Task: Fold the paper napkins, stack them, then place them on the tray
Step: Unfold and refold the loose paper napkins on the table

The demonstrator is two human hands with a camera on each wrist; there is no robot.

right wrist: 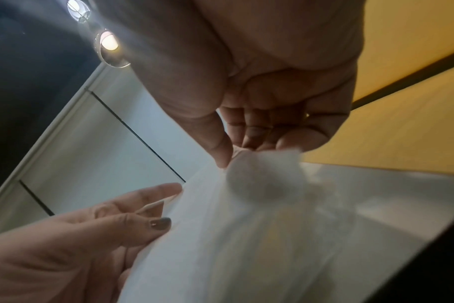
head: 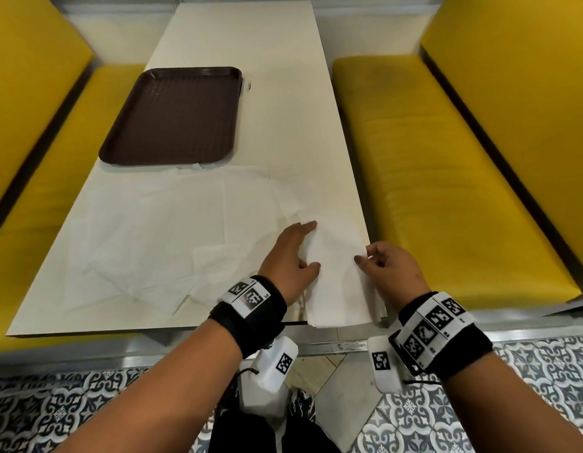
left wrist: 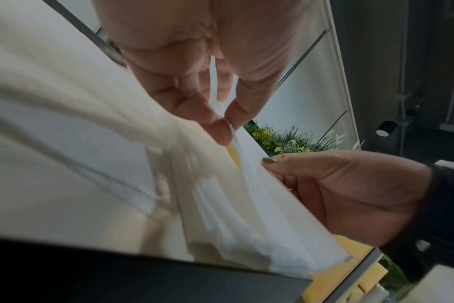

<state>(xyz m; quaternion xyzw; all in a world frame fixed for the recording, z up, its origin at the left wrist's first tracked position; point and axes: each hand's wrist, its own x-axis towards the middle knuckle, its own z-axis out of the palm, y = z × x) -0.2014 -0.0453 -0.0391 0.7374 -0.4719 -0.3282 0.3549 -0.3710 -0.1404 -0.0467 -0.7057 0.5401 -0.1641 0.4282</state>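
Note:
A white folded napkin (head: 336, 282) lies at the table's near right corner, its near end hanging over the edge. My left hand (head: 311, 246) grips its left edge, with the thumb on top; the left wrist view shows thumb and finger (left wrist: 220, 131) pinching the paper (left wrist: 272, 205). On the right edge, my right hand (head: 364, 255) pinches the sheet between thumb and fingertips (right wrist: 220, 151), and the napkin (right wrist: 246, 235) bunches there. Several unfolded napkins (head: 146, 230) lie spread over the near left of the table. The brown tray (head: 172, 116) sits bare at the far left.
The white table (head: 283, 93) runs away from me between two yellow benches (head: 430, 178) (head: 38, 191). Its right edge is close beside my right hand. Patterned floor tiles (head: 87, 403) lie below the near edge.

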